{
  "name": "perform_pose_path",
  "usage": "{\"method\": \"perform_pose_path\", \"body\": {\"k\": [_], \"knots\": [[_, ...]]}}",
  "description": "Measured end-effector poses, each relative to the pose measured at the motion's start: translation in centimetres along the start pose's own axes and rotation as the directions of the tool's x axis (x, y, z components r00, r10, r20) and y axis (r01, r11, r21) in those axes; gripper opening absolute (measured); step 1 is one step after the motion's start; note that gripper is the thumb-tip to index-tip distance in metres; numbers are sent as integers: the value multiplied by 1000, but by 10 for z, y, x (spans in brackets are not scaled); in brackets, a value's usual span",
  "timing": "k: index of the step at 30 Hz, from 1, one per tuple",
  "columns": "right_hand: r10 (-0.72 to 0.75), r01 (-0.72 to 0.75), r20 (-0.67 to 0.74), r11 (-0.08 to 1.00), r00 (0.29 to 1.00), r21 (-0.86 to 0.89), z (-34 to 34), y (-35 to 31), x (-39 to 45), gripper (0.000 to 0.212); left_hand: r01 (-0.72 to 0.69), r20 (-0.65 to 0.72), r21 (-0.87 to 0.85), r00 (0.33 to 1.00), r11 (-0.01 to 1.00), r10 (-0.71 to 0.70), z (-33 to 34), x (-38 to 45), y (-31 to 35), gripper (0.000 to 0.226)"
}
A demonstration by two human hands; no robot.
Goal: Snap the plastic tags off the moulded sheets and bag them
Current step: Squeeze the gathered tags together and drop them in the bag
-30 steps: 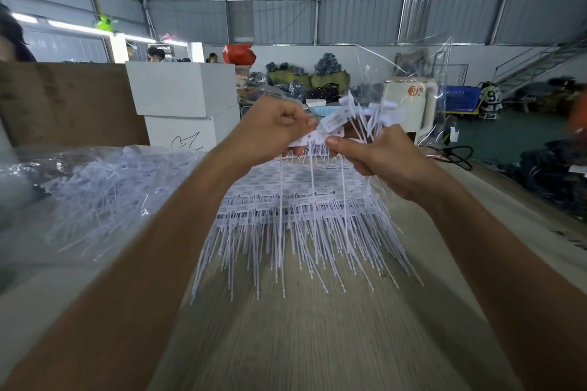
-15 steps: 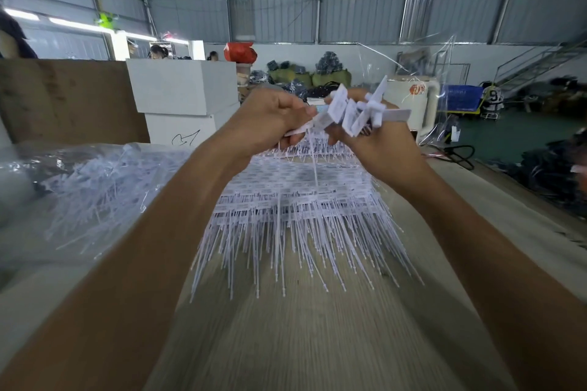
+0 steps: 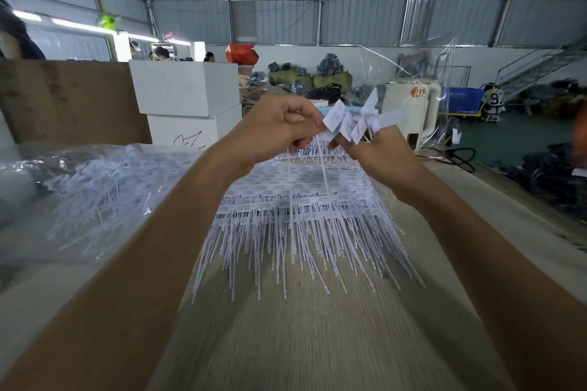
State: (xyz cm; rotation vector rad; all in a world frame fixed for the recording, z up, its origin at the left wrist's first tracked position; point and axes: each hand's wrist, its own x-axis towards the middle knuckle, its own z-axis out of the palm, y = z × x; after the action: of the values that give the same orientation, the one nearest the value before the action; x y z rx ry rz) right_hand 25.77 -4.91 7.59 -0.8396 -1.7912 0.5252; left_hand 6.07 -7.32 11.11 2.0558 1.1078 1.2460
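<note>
Head view: both hands raised above the counter [image 3: 317, 343]. Left hand [image 3: 279, 127], grip pinched on one white tag [image 3: 333, 119]. Right hand [image 3: 381, 149], grip closed around a fanned bundle of loose tags [image 3: 365, 124]. Moulded sheets [image 3: 301, 200] stacked mid-counter, near the far edge. Clear bag of tags [image 3: 89, 187] at the left edge.

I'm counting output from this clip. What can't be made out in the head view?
- Number of tags in the bunch of tags: they overlap, and the right hand covers their lower ends.
- Print on the moulded sheets: too small and blurred.
- Contents of the clear bag on the left: glare and creases blur them.
- What the left hand pinches: its curled fingers hide the contact.
</note>
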Motion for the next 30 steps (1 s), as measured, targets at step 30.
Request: {"method": "perform_pose_path", "body": {"k": [30], "knots": [[158,-181,176,976,972,124,0,5,-3,22,20,289,119,956,993,-54,-6,-5,-5,43]]}}
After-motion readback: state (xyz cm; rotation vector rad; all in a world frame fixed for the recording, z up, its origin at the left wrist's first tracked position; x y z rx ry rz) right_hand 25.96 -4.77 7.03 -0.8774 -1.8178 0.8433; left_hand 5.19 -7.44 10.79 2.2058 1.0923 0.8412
